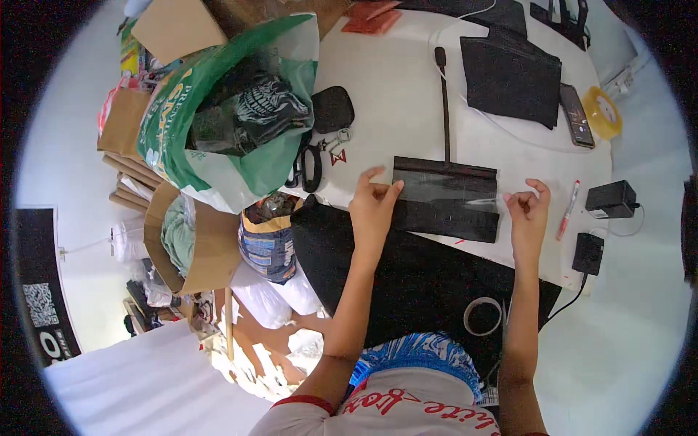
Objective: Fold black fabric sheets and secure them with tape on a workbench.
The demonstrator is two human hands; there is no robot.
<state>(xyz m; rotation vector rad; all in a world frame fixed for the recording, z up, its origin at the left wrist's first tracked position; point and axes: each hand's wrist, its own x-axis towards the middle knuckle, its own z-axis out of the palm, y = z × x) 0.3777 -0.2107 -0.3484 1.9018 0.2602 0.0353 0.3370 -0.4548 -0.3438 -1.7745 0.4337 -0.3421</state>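
Note:
In front of me on the white table lies a flat black rectangular piece [443, 225], its sheet folded along the far edge. Across its middle runs a glossy band, with a strip of clear tape [483, 203] reaching past its right edge. My left hand [374, 205] is at the left edge, thumb tip against the piece, index finger lifted apart from it. Just off the right edge, my right hand [527, 211] has curled fingers closed at the end of the tape strip. A thin dark rod-like strip [446, 116] extends away from the piece's far edge.
At left stands a green-and-white bag [225, 174], with scissors [311, 168] and a black pouch [333, 109] beside it. A phone [576, 116], yellow tape roll [603, 114], marker [568, 211] and black adapters [611, 199] lie right. Another tape roll [467, 325] rests near me on black cloth [407, 283].

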